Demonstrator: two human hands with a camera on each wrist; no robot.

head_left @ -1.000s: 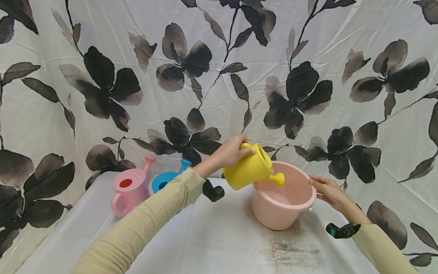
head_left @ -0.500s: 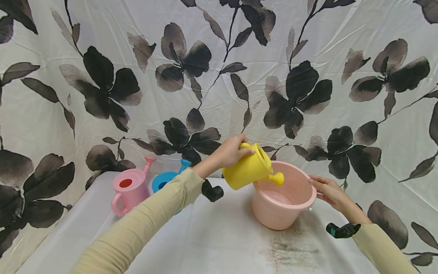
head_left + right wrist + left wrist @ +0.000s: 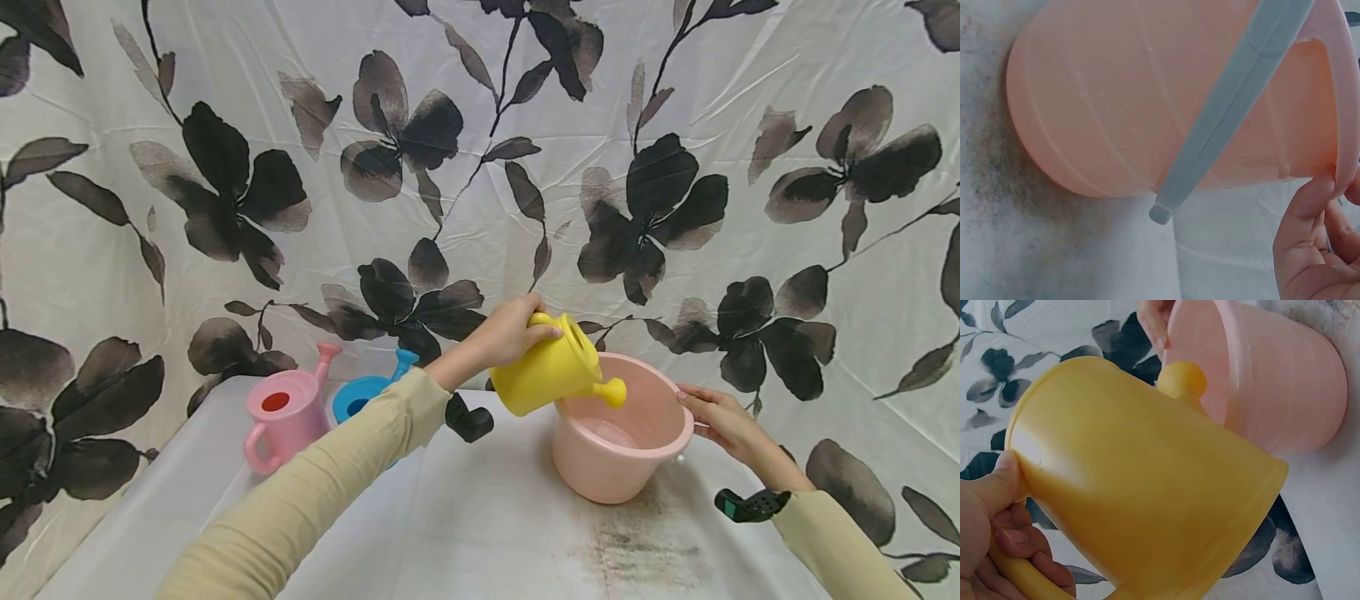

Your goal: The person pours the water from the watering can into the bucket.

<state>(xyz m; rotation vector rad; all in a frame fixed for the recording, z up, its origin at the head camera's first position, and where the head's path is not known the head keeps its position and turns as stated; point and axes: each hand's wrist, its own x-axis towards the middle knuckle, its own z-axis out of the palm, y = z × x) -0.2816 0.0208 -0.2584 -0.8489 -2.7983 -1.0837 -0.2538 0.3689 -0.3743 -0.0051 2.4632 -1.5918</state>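
My left hand point(image 3: 513, 335) grips the handle of a yellow watering can point(image 3: 538, 379). The can is tilted to the right, and its round spout head point(image 3: 612, 392) hangs over the mouth of a pink bucket point(image 3: 600, 473). In the left wrist view, fingers curl round the can's handle point(image 3: 1022, 575) with the thumb against its body. My right hand point(image 3: 723, 423) holds the bucket's right rim, thumb and fingers pinching it in the right wrist view. The bucket stands upright on the table. No stream from the spout can be made out.
A pink watering can point(image 3: 288, 417) stands at the table's left. Beside it, a blue watering can point(image 3: 360, 392) is partly hidden by my left sleeve. A greyish bar, perhaps the bucket's handle point(image 3: 1229, 106), crosses its side. Dark smudges point(image 3: 637, 550) mark the white tabletop point(image 3: 465, 525) before the bucket.
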